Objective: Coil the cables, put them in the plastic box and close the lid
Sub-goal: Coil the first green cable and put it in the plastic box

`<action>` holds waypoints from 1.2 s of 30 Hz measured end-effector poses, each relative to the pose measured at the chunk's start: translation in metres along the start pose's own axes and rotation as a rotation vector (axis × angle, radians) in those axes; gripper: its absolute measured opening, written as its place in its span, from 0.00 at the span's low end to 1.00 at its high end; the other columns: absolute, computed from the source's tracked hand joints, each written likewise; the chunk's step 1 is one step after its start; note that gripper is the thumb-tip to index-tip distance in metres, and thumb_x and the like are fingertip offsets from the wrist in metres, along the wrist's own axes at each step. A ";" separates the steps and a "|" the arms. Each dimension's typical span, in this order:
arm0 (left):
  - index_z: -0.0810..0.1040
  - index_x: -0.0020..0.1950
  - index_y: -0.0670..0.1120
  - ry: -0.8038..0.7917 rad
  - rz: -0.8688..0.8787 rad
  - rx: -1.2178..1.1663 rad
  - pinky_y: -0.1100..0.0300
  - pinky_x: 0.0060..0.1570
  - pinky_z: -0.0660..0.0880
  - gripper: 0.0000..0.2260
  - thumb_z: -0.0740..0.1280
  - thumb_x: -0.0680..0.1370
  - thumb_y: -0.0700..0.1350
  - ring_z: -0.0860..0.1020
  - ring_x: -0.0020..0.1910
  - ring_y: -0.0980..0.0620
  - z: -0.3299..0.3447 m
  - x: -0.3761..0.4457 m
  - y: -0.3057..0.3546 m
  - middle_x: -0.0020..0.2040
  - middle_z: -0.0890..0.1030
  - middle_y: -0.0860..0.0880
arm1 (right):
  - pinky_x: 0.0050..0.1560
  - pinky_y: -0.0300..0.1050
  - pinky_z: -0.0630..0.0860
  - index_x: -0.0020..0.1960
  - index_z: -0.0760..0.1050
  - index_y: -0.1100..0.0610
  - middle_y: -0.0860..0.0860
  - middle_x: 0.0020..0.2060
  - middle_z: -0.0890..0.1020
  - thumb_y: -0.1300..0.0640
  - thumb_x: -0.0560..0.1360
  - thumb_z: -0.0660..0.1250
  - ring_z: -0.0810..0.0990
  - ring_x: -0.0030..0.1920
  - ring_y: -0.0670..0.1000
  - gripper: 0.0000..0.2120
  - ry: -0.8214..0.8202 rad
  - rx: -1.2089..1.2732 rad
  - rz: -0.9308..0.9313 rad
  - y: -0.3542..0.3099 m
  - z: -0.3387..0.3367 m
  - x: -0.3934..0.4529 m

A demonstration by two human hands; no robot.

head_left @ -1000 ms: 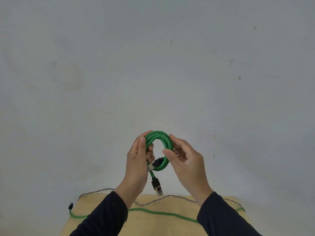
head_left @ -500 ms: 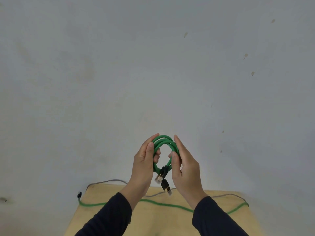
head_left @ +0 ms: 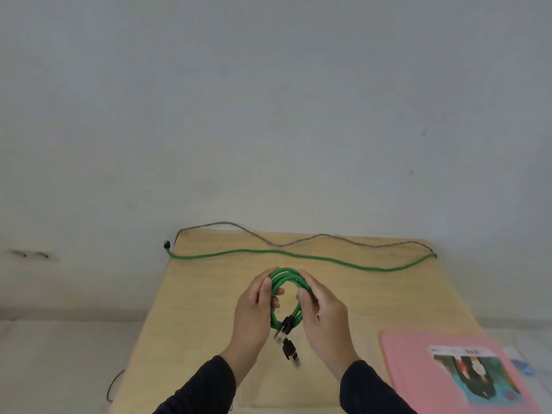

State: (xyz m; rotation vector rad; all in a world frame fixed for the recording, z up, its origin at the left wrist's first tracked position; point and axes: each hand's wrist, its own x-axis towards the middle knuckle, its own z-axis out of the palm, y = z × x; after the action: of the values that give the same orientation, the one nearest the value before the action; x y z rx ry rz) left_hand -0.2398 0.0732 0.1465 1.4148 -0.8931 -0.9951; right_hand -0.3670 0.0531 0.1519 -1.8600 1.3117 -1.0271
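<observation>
A wooden table (head_left: 191, 318) lies under the grip, pale wall (head_left: 268, 100) beyond it. Down and right of the grip rests a pink lid-like sheet (head_left: 418, 363) bearing a printed picture label (head_left: 475, 375), blurred

Coiled green cable (head_left: 287, 297) held upright above a wooden table (head_left: 191, 324), gripped between left hand (head_left: 254, 312) and right hand (head_left: 324, 315), two black-booted plugs dangling from its lower end. Stretched loose across the table's far edge: second green cable (head_left: 298, 256), wavy, black plug hanging off the left corner, and just behind it thin grey cable (head_left: 298, 242). Near the right corner, pink lid (head_left: 418, 369) with a printed label, blurred; box itself not discernible.
</observation>
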 end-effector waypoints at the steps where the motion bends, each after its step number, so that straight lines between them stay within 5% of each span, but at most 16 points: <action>1: 0.78 0.58 0.53 0.004 -0.035 0.017 0.68 0.33 0.70 0.12 0.56 0.81 0.46 0.74 0.32 0.60 -0.004 -0.008 -0.012 0.39 0.81 0.50 | 0.44 0.35 0.75 0.65 0.71 0.52 0.49 0.47 0.81 0.58 0.77 0.61 0.78 0.45 0.42 0.16 -0.017 -0.008 0.038 0.006 0.005 -0.011; 5: 0.78 0.59 0.54 0.003 -0.117 0.073 0.72 0.32 0.70 0.12 0.58 0.80 0.47 0.77 0.33 0.63 -0.012 -0.033 -0.040 0.40 0.82 0.50 | 0.32 0.28 0.67 0.65 0.71 0.50 0.46 0.41 0.80 0.57 0.78 0.61 0.73 0.30 0.36 0.16 -0.072 -0.016 0.186 0.019 0.017 -0.044; 8: 0.78 0.59 0.55 -0.001 -0.146 0.040 0.72 0.41 0.75 0.11 0.61 0.79 0.45 0.82 0.41 0.63 -0.013 -0.036 -0.047 0.51 0.81 0.53 | 0.31 0.31 0.69 0.64 0.72 0.50 0.48 0.38 0.82 0.56 0.78 0.60 0.72 0.28 0.41 0.15 -0.057 0.026 0.327 0.023 0.020 -0.053; 12: 0.78 0.59 0.55 -0.057 -0.182 0.030 0.67 0.52 0.75 0.12 0.62 0.79 0.43 0.81 0.48 0.62 -0.009 -0.036 -0.053 0.54 0.81 0.55 | 0.44 0.50 0.78 0.64 0.72 0.48 0.56 0.41 0.83 0.54 0.78 0.59 0.78 0.36 0.50 0.15 -0.013 0.093 0.495 0.030 0.026 -0.056; 15: 0.78 0.59 0.58 -0.089 -0.212 0.100 0.73 0.53 0.71 0.12 0.63 0.79 0.45 0.78 0.52 0.64 -0.009 -0.034 -0.061 0.56 0.79 0.58 | 0.51 0.53 0.79 0.63 0.73 0.47 0.49 0.45 0.83 0.54 0.77 0.59 0.80 0.45 0.48 0.15 0.002 0.122 0.571 0.041 0.030 -0.058; 20: 0.79 0.58 0.55 -0.096 -0.279 0.181 0.82 0.45 0.68 0.11 0.63 0.78 0.45 0.76 0.47 0.67 -0.010 -0.027 -0.068 0.54 0.80 0.58 | 0.56 0.55 0.77 0.61 0.74 0.46 0.52 0.54 0.81 0.54 0.77 0.60 0.79 0.53 0.52 0.14 0.028 0.182 0.702 0.053 0.042 -0.059; 22: 0.79 0.58 0.55 -0.088 -0.284 0.210 0.80 0.40 0.69 0.11 0.64 0.78 0.45 0.76 0.39 0.69 -0.008 -0.024 -0.069 0.51 0.81 0.58 | 0.54 0.55 0.78 0.60 0.74 0.46 0.53 0.52 0.81 0.54 0.77 0.60 0.79 0.51 0.52 0.13 0.034 0.195 0.731 0.056 0.045 -0.059; 25: 0.80 0.58 0.55 -0.077 -0.312 0.261 0.68 0.38 0.74 0.12 0.63 0.78 0.45 0.80 0.36 0.57 -0.007 -0.022 -0.074 0.52 0.83 0.54 | 0.51 0.52 0.79 0.60 0.74 0.47 0.52 0.47 0.81 0.55 0.78 0.59 0.80 0.46 0.51 0.12 0.008 0.191 0.762 0.061 0.047 -0.057; 28: 0.78 0.60 0.54 -0.086 -0.347 0.284 0.72 0.48 0.70 0.13 0.62 0.79 0.43 0.76 0.47 0.61 -0.005 -0.022 -0.082 0.55 0.81 0.55 | 0.44 0.45 0.81 0.60 0.72 0.48 0.50 0.43 0.80 0.57 0.77 0.61 0.81 0.43 0.51 0.12 -0.022 0.209 0.783 0.063 0.047 -0.057; 31: 0.77 0.61 0.54 -0.082 -0.379 0.307 0.77 0.33 0.70 0.14 0.61 0.79 0.42 0.73 0.34 0.62 -0.005 -0.022 -0.088 0.47 0.81 0.57 | 0.37 0.37 0.80 0.60 0.71 0.48 0.52 0.45 0.80 0.60 0.77 0.62 0.82 0.43 0.50 0.14 -0.080 0.238 0.798 0.066 0.047 -0.058; 36: 0.76 0.63 0.53 -0.087 -0.351 0.405 0.64 0.51 0.75 0.16 0.59 0.79 0.39 0.80 0.49 0.50 -0.004 -0.022 -0.089 0.58 0.80 0.48 | 0.40 0.36 0.78 0.61 0.72 0.51 0.52 0.42 0.82 0.59 0.75 0.64 0.81 0.42 0.49 0.14 -0.155 0.060 0.712 0.070 0.045 -0.055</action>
State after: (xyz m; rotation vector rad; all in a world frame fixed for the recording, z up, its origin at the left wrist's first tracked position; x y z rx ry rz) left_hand -0.2459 0.1017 0.0594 1.9308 -0.9666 -1.1872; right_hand -0.3704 0.0871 0.0583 -1.2313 1.6417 -0.5228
